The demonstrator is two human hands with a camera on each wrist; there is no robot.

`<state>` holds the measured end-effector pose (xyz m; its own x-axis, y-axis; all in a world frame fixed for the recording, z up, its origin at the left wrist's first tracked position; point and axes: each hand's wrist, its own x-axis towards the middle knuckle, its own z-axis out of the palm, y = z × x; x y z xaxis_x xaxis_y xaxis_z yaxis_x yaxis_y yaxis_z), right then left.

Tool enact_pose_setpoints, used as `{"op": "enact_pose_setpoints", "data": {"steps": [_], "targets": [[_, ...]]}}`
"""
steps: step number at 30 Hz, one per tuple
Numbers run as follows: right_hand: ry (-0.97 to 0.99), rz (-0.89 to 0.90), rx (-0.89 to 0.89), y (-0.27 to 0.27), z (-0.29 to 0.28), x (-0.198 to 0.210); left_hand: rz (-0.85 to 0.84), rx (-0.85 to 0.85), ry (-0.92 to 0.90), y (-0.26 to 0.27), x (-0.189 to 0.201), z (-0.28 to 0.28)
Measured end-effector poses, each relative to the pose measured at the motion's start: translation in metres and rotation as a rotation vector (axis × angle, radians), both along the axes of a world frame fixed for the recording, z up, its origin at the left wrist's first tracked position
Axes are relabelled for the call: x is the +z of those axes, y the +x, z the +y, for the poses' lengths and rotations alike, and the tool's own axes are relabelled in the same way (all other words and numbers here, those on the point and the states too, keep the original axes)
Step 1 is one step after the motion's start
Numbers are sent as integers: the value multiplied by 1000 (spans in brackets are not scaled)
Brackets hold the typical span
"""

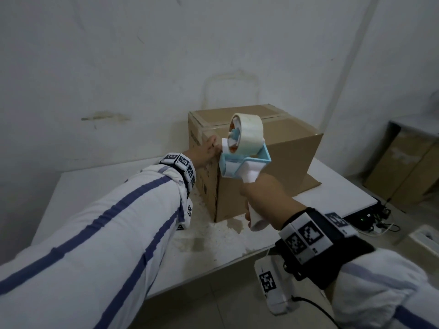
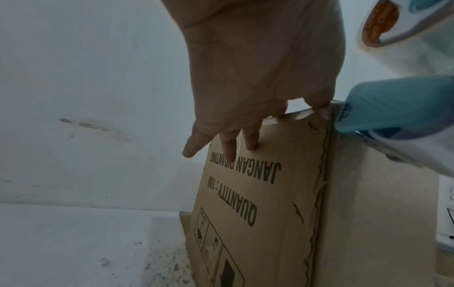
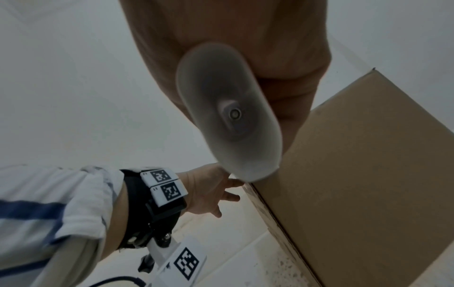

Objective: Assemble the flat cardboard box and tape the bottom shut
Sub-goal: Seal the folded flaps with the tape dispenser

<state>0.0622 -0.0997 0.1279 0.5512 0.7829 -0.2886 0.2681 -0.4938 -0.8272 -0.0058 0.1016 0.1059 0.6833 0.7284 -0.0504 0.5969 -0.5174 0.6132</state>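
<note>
The brown cardboard box (image 1: 280, 167) stands assembled and upside down on the white counter (image 1: 99, 186), its printed lettering inverted. Clear tape (image 1: 273, 118) runs along the closed top seam. The blue-and-white tape dispenser (image 1: 244, 153), carrying a clear roll, sits against the box's upper near corner.

White table (image 1: 99, 186) in front of me, set vs the far wall; top is scuffed, w/ a crumbly whitish patch (image 1: 213, 233) near the middle-front and dark specks by it. Cardboard box (image 1: 273, 176) stands directly on it, toward the far right, taped side up, printed side facing left w/ the text upside down. Its lower flaps splay flat on the tabletop, one (image 1: 308, 184) sticking out at the right.
</note>
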Motion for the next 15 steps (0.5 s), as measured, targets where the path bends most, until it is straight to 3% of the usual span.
{"op": "enact_pose_setpoints", "data": {"steps": [9, 13, 15], "targets": [[1, -107, -52, 2, -6, 4, 42, -41, -69, 1, -6, 6], [139, -169, -100, -3, -3, 18, -3, -25, 44, -1, -6, -1], [215, -227, -71, -3, 2, 32, 107, -4, 137, -2, -3, -10]]}}
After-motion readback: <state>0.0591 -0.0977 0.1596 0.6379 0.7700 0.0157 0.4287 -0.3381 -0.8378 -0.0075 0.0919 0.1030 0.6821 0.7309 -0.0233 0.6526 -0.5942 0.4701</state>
